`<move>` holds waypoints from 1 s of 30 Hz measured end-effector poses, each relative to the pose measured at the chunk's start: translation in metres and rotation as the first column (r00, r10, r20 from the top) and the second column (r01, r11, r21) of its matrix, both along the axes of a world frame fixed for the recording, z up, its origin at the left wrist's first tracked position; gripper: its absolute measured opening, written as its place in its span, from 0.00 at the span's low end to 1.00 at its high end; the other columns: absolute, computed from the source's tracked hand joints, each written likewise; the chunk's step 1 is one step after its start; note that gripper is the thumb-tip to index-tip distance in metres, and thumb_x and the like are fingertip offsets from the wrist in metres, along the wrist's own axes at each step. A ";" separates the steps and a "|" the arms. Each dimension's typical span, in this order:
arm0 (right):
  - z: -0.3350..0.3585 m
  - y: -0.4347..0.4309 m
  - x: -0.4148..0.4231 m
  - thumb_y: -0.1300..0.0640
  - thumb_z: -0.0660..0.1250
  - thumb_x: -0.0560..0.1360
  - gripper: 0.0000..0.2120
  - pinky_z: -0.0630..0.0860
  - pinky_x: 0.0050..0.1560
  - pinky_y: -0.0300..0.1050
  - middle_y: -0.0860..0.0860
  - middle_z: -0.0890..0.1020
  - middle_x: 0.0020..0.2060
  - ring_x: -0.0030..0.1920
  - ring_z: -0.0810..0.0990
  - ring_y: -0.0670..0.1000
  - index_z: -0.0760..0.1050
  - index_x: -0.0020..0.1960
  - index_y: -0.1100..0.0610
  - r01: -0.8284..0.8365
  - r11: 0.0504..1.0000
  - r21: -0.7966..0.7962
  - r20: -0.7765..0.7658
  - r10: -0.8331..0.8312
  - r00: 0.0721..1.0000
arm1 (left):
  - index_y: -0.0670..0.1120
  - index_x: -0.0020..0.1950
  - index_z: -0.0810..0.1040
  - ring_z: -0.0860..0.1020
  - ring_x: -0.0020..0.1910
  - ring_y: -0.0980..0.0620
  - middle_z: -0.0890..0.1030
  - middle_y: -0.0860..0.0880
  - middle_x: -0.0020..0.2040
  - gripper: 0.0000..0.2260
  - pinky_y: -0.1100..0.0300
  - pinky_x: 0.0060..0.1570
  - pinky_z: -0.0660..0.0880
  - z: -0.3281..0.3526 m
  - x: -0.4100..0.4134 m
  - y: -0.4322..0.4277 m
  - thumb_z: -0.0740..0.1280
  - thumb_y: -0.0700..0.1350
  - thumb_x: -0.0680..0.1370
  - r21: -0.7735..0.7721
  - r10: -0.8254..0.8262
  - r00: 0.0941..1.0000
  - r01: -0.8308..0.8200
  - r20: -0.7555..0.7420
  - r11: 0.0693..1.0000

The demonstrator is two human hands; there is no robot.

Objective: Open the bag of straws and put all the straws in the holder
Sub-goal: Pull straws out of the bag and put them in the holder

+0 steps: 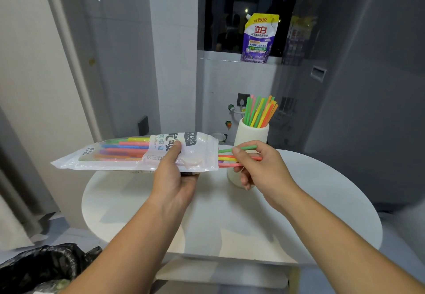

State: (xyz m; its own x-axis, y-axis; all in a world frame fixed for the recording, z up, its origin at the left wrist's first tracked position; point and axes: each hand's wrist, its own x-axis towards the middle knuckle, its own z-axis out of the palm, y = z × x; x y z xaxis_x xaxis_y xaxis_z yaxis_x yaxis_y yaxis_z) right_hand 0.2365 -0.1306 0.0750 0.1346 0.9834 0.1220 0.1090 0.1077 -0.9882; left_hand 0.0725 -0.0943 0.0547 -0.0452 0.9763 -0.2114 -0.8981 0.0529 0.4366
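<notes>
A clear plastic bag of coloured straws (119, 153) lies level above the round white table (230, 213), its open mouth facing right. My left hand (174, 176) grips the bag from below near its printed label. Several straws (226, 158) stick out of the mouth, and my right hand (259, 167) pinches them between thumb and fingers. Just behind that hand stands the white cylindrical holder (251, 137), upright on the table. It holds several green, yellow, orange and pink straws (259, 112) fanned out at its top.
A purple detergent pouch (258, 38) stands on the window ledge behind. A large grey appliance (358, 86) rises at the right. A black bin bag (39, 266) sits at the lower left, on the floor beside the table.
</notes>
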 end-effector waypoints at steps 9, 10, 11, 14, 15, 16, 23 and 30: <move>0.005 0.001 0.021 0.56 0.68 0.79 0.11 0.69 0.25 0.42 0.54 0.78 0.28 0.24 0.70 0.50 0.78 0.48 0.65 0.028 1.000 0.011 0.008 -0.028 1.000 | 0.46 0.71 0.75 0.86 0.53 0.48 0.86 0.46 0.59 0.18 0.46 0.50 0.84 0.002 -0.006 0.001 0.69 0.39 0.81 -0.028 -0.028 0.999 0.029 0.029 0.999; 0.006 0.001 0.024 0.56 0.68 0.79 0.11 0.69 0.25 0.43 0.54 0.78 0.28 0.25 0.70 0.50 0.78 0.49 0.65 0.023 1.000 0.010 0.003 -0.023 1.000 | 0.46 0.71 0.75 0.87 0.53 0.48 0.86 0.46 0.59 0.18 0.46 0.49 0.84 0.002 -0.006 0.001 0.69 0.39 0.81 -0.031 -0.029 0.999 0.030 0.032 0.999; 0.006 0.001 0.026 0.55 0.68 0.79 0.11 0.69 0.25 0.43 0.54 0.78 0.29 0.25 0.70 0.50 0.78 0.50 0.65 0.019 1.000 0.009 -0.011 -0.019 1.000 | 0.46 0.71 0.75 0.87 0.53 0.48 0.86 0.46 0.59 0.18 0.46 0.48 0.84 0.001 -0.005 0.002 0.69 0.39 0.81 -0.036 -0.030 0.999 0.032 0.035 0.999; 0.003 0.001 0.026 0.51 0.69 0.78 0.12 0.70 0.24 0.42 0.56 0.79 0.31 0.23 0.72 0.51 0.78 0.50 0.61 0.039 0.999 0.019 -0.126 -0.036 0.991 | 0.46 0.71 0.75 0.88 0.50 0.48 0.87 0.46 0.58 0.18 0.46 0.46 0.85 0.000 -0.005 0.004 0.69 0.39 0.81 -0.050 -0.022 0.998 0.024 0.051 0.998; 0.002 0.001 0.025 0.49 0.68 0.78 0.13 0.69 0.24 0.41 0.56 0.80 0.30 0.22 0.72 0.51 0.78 0.50 0.60 0.051 0.998 0.022 -0.182 -0.047 0.982 | 0.46 0.71 0.76 0.88 0.48 0.49 0.87 0.46 0.57 0.18 0.46 0.44 0.85 0.000 -0.006 0.004 0.69 0.39 0.81 -0.049 -0.017 0.998 0.020 0.056 0.999; 0.000 0.001 0.023 0.47 0.68 0.77 0.14 0.68 0.24 0.41 0.56 0.79 0.30 0.22 0.71 0.51 0.77 0.49 0.59 0.061 0.998 0.019 -0.229 -0.055 0.972 | 0.46 0.71 0.76 0.88 0.45 0.49 0.87 0.46 0.56 0.18 0.47 0.43 0.85 0.000 -0.008 0.005 0.69 0.39 0.81 -0.047 -0.010 0.998 0.013 0.061 0.999; -0.021 -0.002 -0.013 0.40 0.71 0.69 0.21 0.63 0.27 0.42 0.52 0.70 0.28 0.25 0.65 0.49 0.75 0.49 0.57 -0.052 0.994 -0.092 -0.322 0.020 0.946 | 0.45 0.68 0.77 0.88 0.41 0.50 0.87 0.47 0.50 0.15 0.51 0.36 0.85 0.000 -0.009 0.003 0.68 0.39 0.81 -0.040 0.002 0.999 0.000 0.055 0.999; -0.011 0.009 -0.029 0.54 0.66 0.80 0.09 0.63 0.26 0.40 0.51 0.68 0.28 0.27 0.62 0.47 0.75 0.49 0.60 0.094 0.995 0.020 -0.387 -0.079 0.919 | 0.46 0.72 0.75 0.87 0.48 0.49 0.86 0.45 0.60 0.18 0.51 0.42 0.85 -0.001 0.000 -0.002 0.68 0.39 0.81 -0.023 -0.016 1.000 0.017 0.027 1.000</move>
State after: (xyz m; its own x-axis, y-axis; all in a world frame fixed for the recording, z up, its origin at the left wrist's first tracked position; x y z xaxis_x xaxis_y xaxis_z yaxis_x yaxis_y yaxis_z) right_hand 0.2075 -0.1217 0.0639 0.2634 0.9614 0.0802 -0.2688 0.1530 -0.9510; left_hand 0.0722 -0.0962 0.0535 -0.0234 0.9717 -0.2350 -0.9083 0.0776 0.4111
